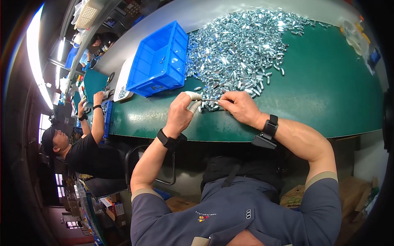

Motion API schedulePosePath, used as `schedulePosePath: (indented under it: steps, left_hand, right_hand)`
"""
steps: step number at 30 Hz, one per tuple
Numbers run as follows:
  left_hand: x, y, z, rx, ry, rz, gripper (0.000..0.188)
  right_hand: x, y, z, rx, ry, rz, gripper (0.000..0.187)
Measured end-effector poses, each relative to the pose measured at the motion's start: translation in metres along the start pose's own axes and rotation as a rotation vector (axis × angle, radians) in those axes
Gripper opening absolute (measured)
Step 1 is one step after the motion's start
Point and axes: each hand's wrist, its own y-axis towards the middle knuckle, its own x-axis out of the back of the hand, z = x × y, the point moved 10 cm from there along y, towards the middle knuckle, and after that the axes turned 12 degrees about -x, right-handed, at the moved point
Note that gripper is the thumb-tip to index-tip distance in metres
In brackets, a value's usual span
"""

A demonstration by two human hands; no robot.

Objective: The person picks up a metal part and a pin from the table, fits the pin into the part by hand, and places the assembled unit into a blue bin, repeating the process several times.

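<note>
Head view shows your left hand point(179, 111) and right hand point(240, 106) both pinching closed on one thin silver metal pin point(210, 100) near the green desk's point(328, 94) front edge; keep it level, clear of the shiny heap of small metal parts point(242, 45).

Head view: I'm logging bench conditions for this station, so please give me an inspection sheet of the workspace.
Surface: green bench mat, curved front edge.
Job's things: thin metal pin held between both hands; big heap of small shiny metal parts behind.
Clutter: blue plastic bin, nearly empty; clear plastic bags at far right.
Grippers: left hand, white finger cots on fingertips, pinching the pin's end; right hand pinching the other end; black wristbands on both.
Cables: nothing seen.
Surroundings: a co-worker seated at the left; cardboard boxes below the bench.
</note>
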Motion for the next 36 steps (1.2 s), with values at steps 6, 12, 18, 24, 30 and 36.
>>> schedulePosePath:
  steps: [6, 12, 18, 24, 30, 36]
  left_hand:
    - [-0.003, 0.003, -0.016, -0.093, 0.043, 0.040, 0.021]
    - [-0.015, -0.002, -0.015, -0.060, 0.003, 0.083, 0.022]
    - [-0.011, -0.006, -0.008, 0.064, -0.131, 0.024, 0.021]
    - [-0.022, 0.001, -0.017, 0.073, -0.176, 0.065, 0.018]
    - [0.011, 0.001, -0.003, 0.063, -0.090, -0.014, 0.017]
    - [0.114, 0.031, 0.064, 0.076, 0.214, -0.282, 0.021]
  right_hand:
    - [-0.012, -0.002, -0.007, -0.071, -0.016, 0.108, 0.039]
    - [-0.010, -0.002, -0.009, -0.147, 0.018, 0.126, 0.041]
    - [-0.010, 0.000, 0.000, 0.044, -0.080, 0.083, 0.030]
    - [-0.010, -0.002, 0.012, 0.111, -0.075, 0.055, 0.030]
    - [0.001, -0.007, 0.001, -0.063, 0.103, -0.008, 0.033]
    - [0.005, -0.003, -0.002, -0.109, 0.137, -0.032, 0.035]
